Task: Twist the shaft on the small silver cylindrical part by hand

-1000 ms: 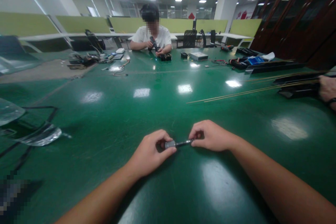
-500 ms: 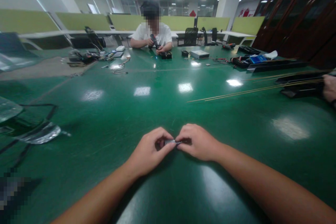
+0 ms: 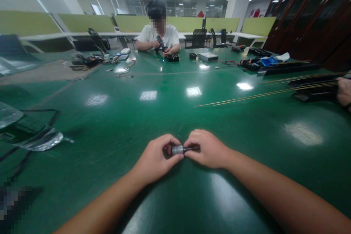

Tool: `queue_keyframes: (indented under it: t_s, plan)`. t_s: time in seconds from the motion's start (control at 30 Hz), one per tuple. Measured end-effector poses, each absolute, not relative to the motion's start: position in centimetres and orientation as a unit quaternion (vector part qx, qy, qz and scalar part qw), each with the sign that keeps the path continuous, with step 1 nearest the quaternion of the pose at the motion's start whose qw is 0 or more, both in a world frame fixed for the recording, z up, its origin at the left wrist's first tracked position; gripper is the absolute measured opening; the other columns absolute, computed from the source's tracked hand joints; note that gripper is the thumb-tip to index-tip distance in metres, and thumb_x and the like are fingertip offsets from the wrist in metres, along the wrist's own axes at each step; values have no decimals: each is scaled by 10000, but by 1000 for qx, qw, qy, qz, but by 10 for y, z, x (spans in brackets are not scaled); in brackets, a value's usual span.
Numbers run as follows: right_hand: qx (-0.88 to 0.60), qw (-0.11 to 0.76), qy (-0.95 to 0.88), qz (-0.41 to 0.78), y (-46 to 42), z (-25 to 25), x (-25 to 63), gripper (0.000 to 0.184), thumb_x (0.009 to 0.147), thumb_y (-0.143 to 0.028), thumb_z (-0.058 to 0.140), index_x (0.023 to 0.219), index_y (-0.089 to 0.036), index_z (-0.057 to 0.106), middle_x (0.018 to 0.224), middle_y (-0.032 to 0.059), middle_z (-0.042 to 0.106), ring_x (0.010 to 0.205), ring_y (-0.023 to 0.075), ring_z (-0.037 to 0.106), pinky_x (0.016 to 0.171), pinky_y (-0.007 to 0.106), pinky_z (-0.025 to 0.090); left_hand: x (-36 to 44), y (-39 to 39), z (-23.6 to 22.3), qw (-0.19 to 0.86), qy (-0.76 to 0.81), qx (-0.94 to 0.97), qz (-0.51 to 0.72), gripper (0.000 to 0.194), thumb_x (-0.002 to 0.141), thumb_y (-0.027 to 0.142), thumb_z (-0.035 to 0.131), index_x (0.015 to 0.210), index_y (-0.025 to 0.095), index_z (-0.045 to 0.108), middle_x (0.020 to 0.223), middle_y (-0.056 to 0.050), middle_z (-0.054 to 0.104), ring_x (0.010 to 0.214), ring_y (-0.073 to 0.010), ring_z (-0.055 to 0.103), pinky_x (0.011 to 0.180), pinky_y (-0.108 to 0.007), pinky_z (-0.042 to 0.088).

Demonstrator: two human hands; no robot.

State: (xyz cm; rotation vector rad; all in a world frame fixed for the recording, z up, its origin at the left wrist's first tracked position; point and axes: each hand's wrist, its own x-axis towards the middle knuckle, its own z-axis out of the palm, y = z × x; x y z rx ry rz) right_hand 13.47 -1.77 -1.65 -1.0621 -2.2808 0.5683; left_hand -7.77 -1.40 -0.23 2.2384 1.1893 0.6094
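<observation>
Low over the green table, my left hand point(image 3: 161, 155) curls its fingers and thumb round a small silver cylinder point(image 3: 177, 149). A thin dark shaft point(image 3: 189, 148) runs from the cylinder's right end. On that shaft my right hand point(image 3: 204, 148) is closed, thumb and forefinger pinching it near the cylinder. Both hands meet almost at the fingertips, and the part lies roughly level between them. Its left end and the shaft's right end are partly hidden by my fingers.
A clear plastic bottle point(image 3: 41, 137) lies at the left on the green table point(image 3: 123, 117). Long thin rods point(image 3: 246, 98) reach in from the right, near another person's hand point(image 3: 344, 91). Across the table a person point(image 3: 157, 36) holds a dark tool. A white box point(image 3: 208, 56) stands nearby.
My left thumb has moved down a little, so more of the silver cylinder and dark shaft shows. My right hand has hardly moved.
</observation>
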Motion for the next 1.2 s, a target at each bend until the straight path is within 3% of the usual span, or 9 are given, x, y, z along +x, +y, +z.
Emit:
queue_keyframes:
  t_s: [0.87, 1.2]
  plan:
    - [-399, 255, -854, 216, -16, -12, 148, 100, 802, -231, 711, 884, -180, 733, 825, 47, 690, 820, 182, 596, 765, 296, 429, -79, -16, -2, 271, 437, 829, 220, 152, 797, 298, 679, 841, 175, 602, 782, -14, 628, 697, -163, 581, 642, -263, 439]
    - [-417, 235, -848, 228, -17, -8, 159, 83, 769, -202, 735, 850, -184, 733, 776, 13, 664, 710, 135, 579, 686, 254, 418, -80, -14, -5, 285, 430, 829, 217, 156, 794, 286, 690, 869, 173, 611, 803, -11, 625, 713, -163, 581, 658, -267, 438]
